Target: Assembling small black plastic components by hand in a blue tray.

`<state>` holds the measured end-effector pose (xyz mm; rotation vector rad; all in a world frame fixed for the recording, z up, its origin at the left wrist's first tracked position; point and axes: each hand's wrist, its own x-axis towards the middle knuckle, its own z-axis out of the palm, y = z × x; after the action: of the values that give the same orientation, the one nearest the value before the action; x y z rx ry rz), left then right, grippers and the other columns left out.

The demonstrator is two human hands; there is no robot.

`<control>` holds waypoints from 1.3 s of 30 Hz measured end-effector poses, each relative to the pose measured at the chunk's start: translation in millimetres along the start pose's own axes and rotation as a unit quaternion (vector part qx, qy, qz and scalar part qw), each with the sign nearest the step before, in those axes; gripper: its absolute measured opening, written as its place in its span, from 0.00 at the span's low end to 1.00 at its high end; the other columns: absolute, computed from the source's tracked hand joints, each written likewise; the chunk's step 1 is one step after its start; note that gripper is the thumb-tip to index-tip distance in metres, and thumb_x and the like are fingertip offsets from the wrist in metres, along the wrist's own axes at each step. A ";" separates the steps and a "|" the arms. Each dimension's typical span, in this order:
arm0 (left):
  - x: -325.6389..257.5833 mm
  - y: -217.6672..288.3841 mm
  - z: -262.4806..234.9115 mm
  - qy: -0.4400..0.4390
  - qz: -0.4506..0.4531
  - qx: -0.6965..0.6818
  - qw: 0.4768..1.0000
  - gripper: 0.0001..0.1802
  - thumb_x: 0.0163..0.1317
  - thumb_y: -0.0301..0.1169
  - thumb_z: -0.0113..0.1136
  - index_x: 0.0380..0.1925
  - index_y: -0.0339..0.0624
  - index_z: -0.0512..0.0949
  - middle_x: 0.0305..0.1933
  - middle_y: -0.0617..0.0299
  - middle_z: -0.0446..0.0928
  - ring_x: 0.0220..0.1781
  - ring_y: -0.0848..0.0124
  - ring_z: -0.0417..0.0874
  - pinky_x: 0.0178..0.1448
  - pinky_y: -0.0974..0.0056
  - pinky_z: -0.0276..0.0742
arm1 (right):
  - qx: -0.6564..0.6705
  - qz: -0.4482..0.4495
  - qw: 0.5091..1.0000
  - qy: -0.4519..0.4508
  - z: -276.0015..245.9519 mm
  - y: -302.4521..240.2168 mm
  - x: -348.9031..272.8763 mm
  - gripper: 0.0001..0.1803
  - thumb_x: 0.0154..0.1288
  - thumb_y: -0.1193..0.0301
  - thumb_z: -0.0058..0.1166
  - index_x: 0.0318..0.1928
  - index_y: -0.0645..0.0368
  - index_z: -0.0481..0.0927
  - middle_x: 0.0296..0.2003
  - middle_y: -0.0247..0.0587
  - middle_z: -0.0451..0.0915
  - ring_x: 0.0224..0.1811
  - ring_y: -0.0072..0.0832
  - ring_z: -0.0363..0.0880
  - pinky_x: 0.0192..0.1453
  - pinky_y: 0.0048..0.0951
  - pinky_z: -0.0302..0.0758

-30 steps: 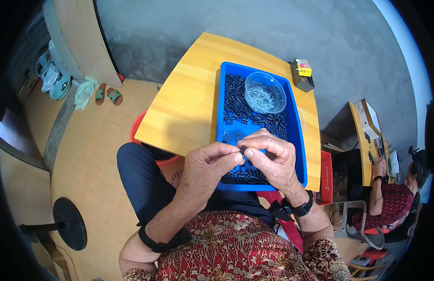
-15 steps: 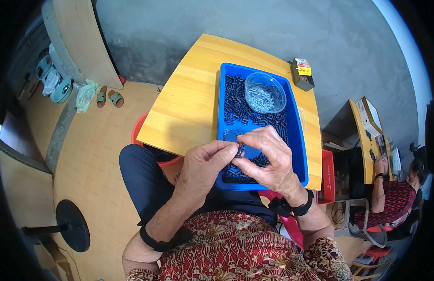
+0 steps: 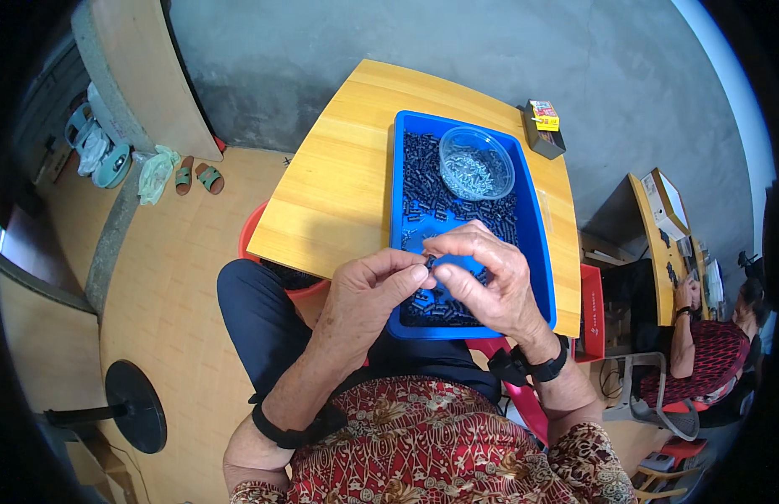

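Piece (image 3: 431, 262), small, black; partly hidden

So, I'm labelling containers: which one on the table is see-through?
The round tub of silvery pieces, standing inside the blue tray; that tray and the small dark box are opaque.

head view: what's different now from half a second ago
The right hand's thumb has moved up and to the right; whether it touches the small black part is unclear. The left hand still pinches that part. The blue tray and clear bowl stayed put.
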<state>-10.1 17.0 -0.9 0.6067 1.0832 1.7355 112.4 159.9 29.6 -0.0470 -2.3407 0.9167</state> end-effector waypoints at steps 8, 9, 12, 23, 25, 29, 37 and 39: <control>-0.5 -2.3 2.1 0.005 0.020 0.018 1.000 0.10 0.66 0.29 0.60 0.42 0.33 0.81 0.37 0.62 0.82 0.41 0.78 0.80 0.49 0.72 0.75 | 0.102 0.056 0.993 -0.018 -2.9 -0.6 3.3 0.05 0.61 0.76 0.59 0.38 0.61 0.82 0.31 0.38 0.84 0.37 0.32 0.81 0.48 0.34 0.72; -0.7 -2.9 3.1 0.009 0.029 0.021 0.999 0.09 0.66 0.29 0.60 0.41 0.33 0.81 0.36 0.62 0.82 0.40 0.78 0.80 0.49 0.72 0.75 | 0.078 0.051 0.996 -0.013 -2.7 -2.9 3.9 0.05 0.61 0.76 0.58 0.38 0.61 0.81 0.30 0.37 0.84 0.36 0.31 0.81 0.48 0.34 0.72; -1.0 -1.6 3.2 0.005 0.029 0.029 0.999 0.09 0.66 0.28 0.60 0.41 0.33 0.81 0.37 0.61 0.82 0.41 0.77 0.80 0.50 0.71 0.75 | 0.046 0.038 0.998 0.006 -1.8 -11.5 7.7 0.03 0.60 0.78 0.58 0.36 0.61 0.81 0.29 0.36 0.83 0.35 0.30 0.80 0.47 0.33 0.72; -0.4 -5.5 2.8 0.017 0.036 0.040 0.998 0.09 0.66 0.28 0.60 0.41 0.34 0.81 0.37 0.61 0.82 0.42 0.76 0.80 0.51 0.71 0.74 | 0.023 0.038 0.999 -0.027 -6.4 -11.9 8.5 0.03 0.60 0.76 0.61 0.33 0.61 0.80 0.29 0.36 0.83 0.34 0.31 0.80 0.44 0.34 0.73; -1.1 -3.6 2.9 0.018 0.039 0.059 0.997 0.09 0.66 0.28 0.60 0.41 0.34 0.81 0.37 0.61 0.82 0.41 0.76 0.80 0.50 0.71 0.74 | 0.009 0.041 0.999 -0.024 -6.4 -12.0 7.9 0.03 0.60 0.75 0.61 0.33 0.60 0.80 0.29 0.35 0.83 0.34 0.31 0.80 0.44 0.34 0.73; -0.8 -4.9 2.6 0.011 0.030 0.039 0.999 0.08 0.66 0.27 0.60 0.41 0.34 0.81 0.37 0.61 0.82 0.41 0.76 0.80 0.50 0.71 0.74 | 0.019 0.027 0.999 -0.021 -3.5 -8.4 6.7 0.03 0.60 0.75 0.62 0.34 0.60 0.81 0.29 0.36 0.83 0.35 0.31 0.80 0.44 0.34 0.73; 0.6 -6.6 0.9 -0.002 0.027 -0.026 0.999 0.08 0.66 0.29 0.59 0.39 0.34 0.80 0.35 0.64 0.81 0.40 0.80 0.79 0.48 0.73 0.73 | -0.015 0.003 1.000 -0.008 -1.2 -9.0 2.1 0.08 0.61 0.73 0.61 0.40 0.63 0.82 0.32 0.40 0.84 0.38 0.33 0.81 0.47 0.34 0.73; 0.2 -5.3 1.1 -0.002 0.027 -0.023 0.999 0.08 0.66 0.29 0.59 0.39 0.35 0.81 0.35 0.64 0.81 0.40 0.79 0.79 0.48 0.72 0.74 | -0.001 0.020 1.000 0.003 -1.1 -7.5 0.7 0.09 0.61 0.73 0.61 0.41 0.63 0.82 0.32 0.40 0.84 0.38 0.33 0.81 0.48 0.35 0.73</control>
<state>-6.9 18.4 -5.1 0.6154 1.0296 1.7998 113.9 155.0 35.3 -0.0971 -2.3435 0.9326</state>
